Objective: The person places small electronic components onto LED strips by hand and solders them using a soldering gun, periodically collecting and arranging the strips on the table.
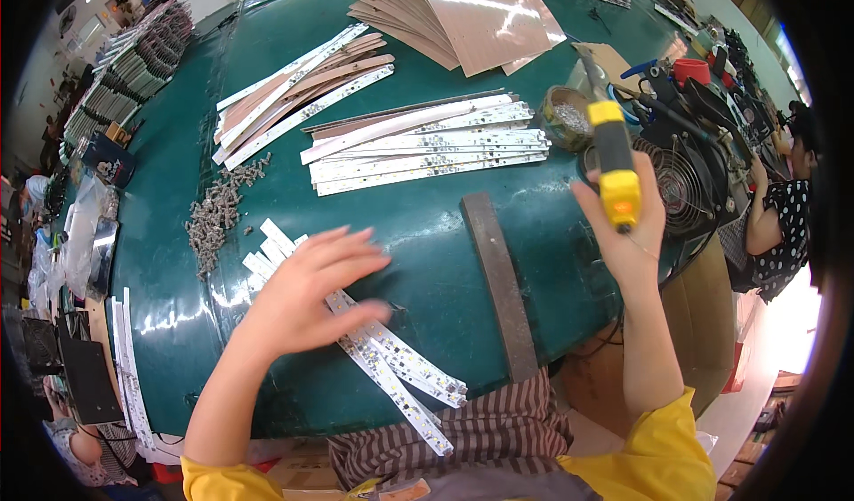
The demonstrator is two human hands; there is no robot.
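My left hand (pixel 311 288) is over a loose fan of white LED circuit-board strips (pixel 391 359), its fingers stretched out and apart. I cannot tell whether it touches them. The strips stick out past the palm at both ends, and their lower ends reach the table's front edge. In my right hand (pixel 636 234) is a yellow-and-black handled tool (pixel 614 150), a grey shaft pointing away from me; its exact kind is not clear. A dark flat bar (pixel 500 283) lies on the table between my hands.
Strip stacks (pixel 427 145) lie beyond my hands, with another pile (pixel 302 92) farther left. Small grey parts (pixel 218 216) are heaped at left. Brown board sheets (pixel 480 12) are at the back. A round tub (pixel 567 117), a fan (pixel 676 185) and tools crowd the right; people sit both sides.
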